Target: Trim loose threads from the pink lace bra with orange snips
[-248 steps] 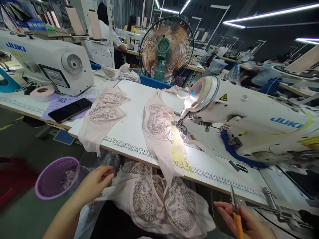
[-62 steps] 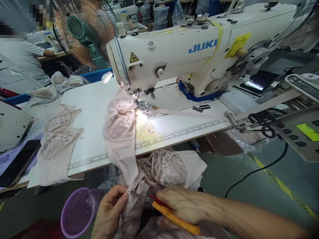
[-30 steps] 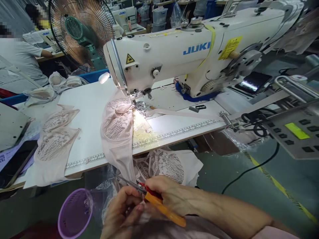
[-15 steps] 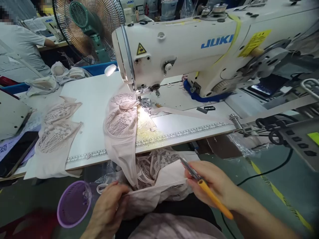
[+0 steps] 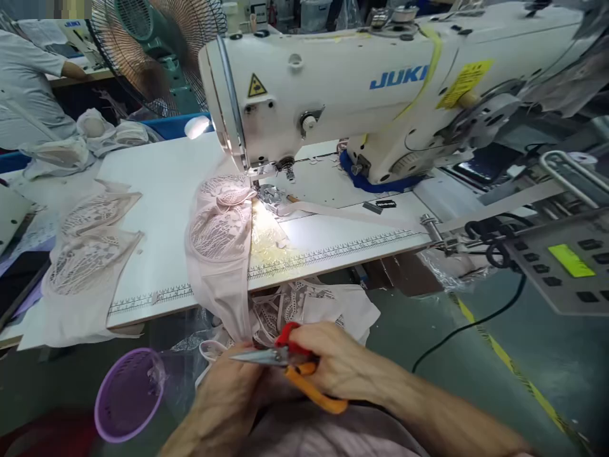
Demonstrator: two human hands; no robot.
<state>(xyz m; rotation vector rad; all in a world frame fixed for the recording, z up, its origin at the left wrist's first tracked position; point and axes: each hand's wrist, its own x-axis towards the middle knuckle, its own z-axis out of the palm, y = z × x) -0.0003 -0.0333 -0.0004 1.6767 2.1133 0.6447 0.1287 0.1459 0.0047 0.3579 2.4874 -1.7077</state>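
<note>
Pale pink lace bra (image 5: 219, 254), cups patterned, draped from under the sewing machine (image 5: 342, 95) needle over the table (image 5: 157, 190) edge, its band hanging down to the hands. Left hand (image 5: 233, 393) pinches the hanging fabric below the edge. Right hand (image 5: 333, 365) grips orange-handled snips (image 5: 285, 365), blades pointing left, just above the left hand's fingers. Purple basket (image 5: 126, 393) lower left.

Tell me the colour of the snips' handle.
Orange, with a red part near the blades, on the snips; head view.
</note>
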